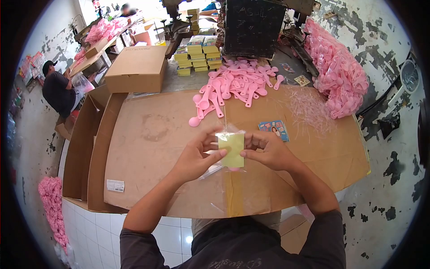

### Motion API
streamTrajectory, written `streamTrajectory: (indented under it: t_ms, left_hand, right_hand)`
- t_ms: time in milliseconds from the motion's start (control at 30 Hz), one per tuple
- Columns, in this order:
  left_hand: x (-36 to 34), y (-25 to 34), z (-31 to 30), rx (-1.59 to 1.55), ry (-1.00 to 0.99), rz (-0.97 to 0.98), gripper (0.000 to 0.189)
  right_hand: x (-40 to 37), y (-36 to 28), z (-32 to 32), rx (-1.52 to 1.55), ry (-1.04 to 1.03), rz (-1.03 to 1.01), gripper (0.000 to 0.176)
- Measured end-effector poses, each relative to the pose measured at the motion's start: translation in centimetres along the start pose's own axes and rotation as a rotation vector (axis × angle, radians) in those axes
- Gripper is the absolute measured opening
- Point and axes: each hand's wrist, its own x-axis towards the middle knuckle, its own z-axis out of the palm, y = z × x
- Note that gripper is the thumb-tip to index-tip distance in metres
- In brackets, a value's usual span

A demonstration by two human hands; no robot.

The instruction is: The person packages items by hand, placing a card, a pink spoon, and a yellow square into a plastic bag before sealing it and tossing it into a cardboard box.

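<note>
My left hand (200,156) and my right hand (268,150) meet over the cardboard in front of my body. Between them they pinch a clear plastic bag (230,133) by its two sides, thumbs toward me. A plain yellow-green card (231,151) shows in the bag. A bit of pink peeks out below the card; its full shape is hidden. Close behind my right fingers lies a small stack of blue printed cards (274,129). Farther off, a heap of pink plastic scoops (233,83) spreads over the cardboard.
A cardboard sheet (143,152) covers the table, with plastic strips (311,110) at right. Behind stand a closed carton (136,67), card stacks (196,51) and a black machine (253,29). Bagged pink scoops (336,71) hang over the right edge. Another person (60,89) sits at far left.
</note>
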Motion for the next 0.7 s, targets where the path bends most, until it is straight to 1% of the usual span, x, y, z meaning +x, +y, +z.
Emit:
streamTrajectory:
  t_ms: [33,100,133,200,233,267,333,433,467,533,600,633,667,700]
  left_hand:
    - [0.1,0.0,-0.5,0.030,-0.074,-0.115,0.036]
    - [0.2,0.1,-2.9,0.089,-0.215,-0.346,0.038]
    - [0.3,0.3,-4.2,0.063,-0.088,-0.277,0.038]
    - [0.6,0.9,-7.4,0.011,0.162,-0.138,0.039]
    - [0.7,1.2,-9.6,-0.113,0.381,0.048,0.043]
    - [1.1,1.6,-11.2,-0.237,0.598,0.235,0.048]
    - [1.7,5.7,-11.5,-0.346,0.842,0.555,0.055]
    - [1.8,6.5,-12.0,-0.484,0.959,0.583,0.063]
    - [1.8,5.5,-12.2,-0.403,0.901,0.521,0.061]
    - [2.3,1.7,-12.5,-0.245,0.779,0.398,0.058]
    - [2.3,-0.5,-10.4,0.118,0.488,0.153,0.052]
    - [2.4,-1.5,-8.5,0.357,0.376,0.043,0.048]
    - [2.5,-2.5,-6.5,0.592,0.257,-0.066,0.043]
    - [2.1,-3.8,-4.8,0.787,0.202,0.063,0.042]
  right_hand:
    - [0.2,-0.8,0.1,0.062,0.006,-0.006,0.039]
    - [0.2,-0.8,-0.4,-0.022,0.083,-0.041,0.039]
    - [0.1,-0.8,-0.8,-0.064,0.121,-0.060,0.039]
    - [-0.7,-0.8,-2.6,-0.271,0.208,-0.055,0.038]
    - [-1.2,-0.7,-3.7,-0.372,0.253,-0.050,0.037]
    - [-1.7,-0.5,-4.7,-0.391,0.288,-0.042,0.036]
    - [-2.8,-0.2,-6.6,-0.432,0.354,-0.024,0.035]
    - [-4.3,2.0,-8.7,-0.535,0.486,0.093,0.035]
    - [-4.6,2.7,-9.0,-0.645,0.517,0.073,0.036]
    - [-5.0,3.7,-9.5,-0.866,0.582,0.030,0.038]
    - [-4.9,3.6,-8.8,-1.009,0.646,0.071,0.040]
    - [-5.0,3.6,-8.5,-1.080,0.679,0.094,0.041]
    - [-5.0,3.9,-8.5,-1.064,0.663,0.123,0.041]
    - [-5.0,4.3,-8.5,-1.049,0.648,0.153,0.040]
